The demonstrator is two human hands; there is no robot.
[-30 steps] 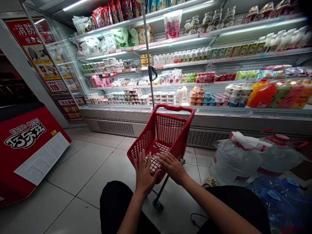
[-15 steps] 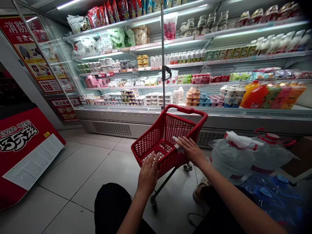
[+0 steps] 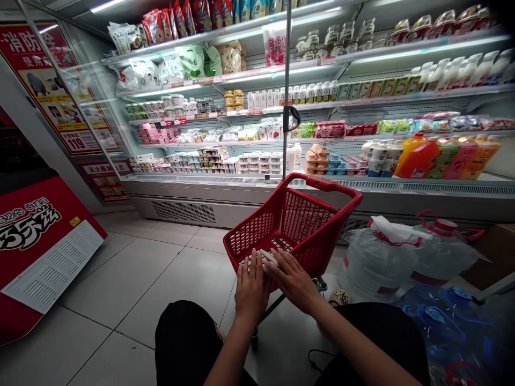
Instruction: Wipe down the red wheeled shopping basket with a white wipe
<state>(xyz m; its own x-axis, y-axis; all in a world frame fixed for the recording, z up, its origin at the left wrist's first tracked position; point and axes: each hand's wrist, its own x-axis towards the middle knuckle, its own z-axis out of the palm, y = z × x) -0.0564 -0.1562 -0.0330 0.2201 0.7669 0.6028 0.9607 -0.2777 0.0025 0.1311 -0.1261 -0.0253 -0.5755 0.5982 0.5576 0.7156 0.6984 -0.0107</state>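
Observation:
A small red plastic shopping cart (image 3: 328, 241) with mesh sides stands close in front of me, tilted in view. My left hand (image 3: 251, 289) lies flat over its near side at the front corner, fingers straight and close to the rim. Beside it, my right hand (image 3: 293, 281) holds a crumpled white wipe (image 3: 269, 258) against the same rim. Much of the wipe is hidden beneath the fingers. The two hands almost touch. Inside the cart, the visible part of the mesh bottom shows no goods.
Behind the cart runs a lit dairy cooler (image 3: 181, 185) with stocked shelves and a door handle (image 3: 292, 118). Large wrapped water bottles (image 3: 374, 262) and blue-capped water jugs (image 3: 438, 321) stand at right. A red freezer chest (image 3: 48, 236) is at left.
My right hand has slid left along the cart's rim with the wipe, up to my left hand. The cart and the cooler's door handle have shifted right in view.

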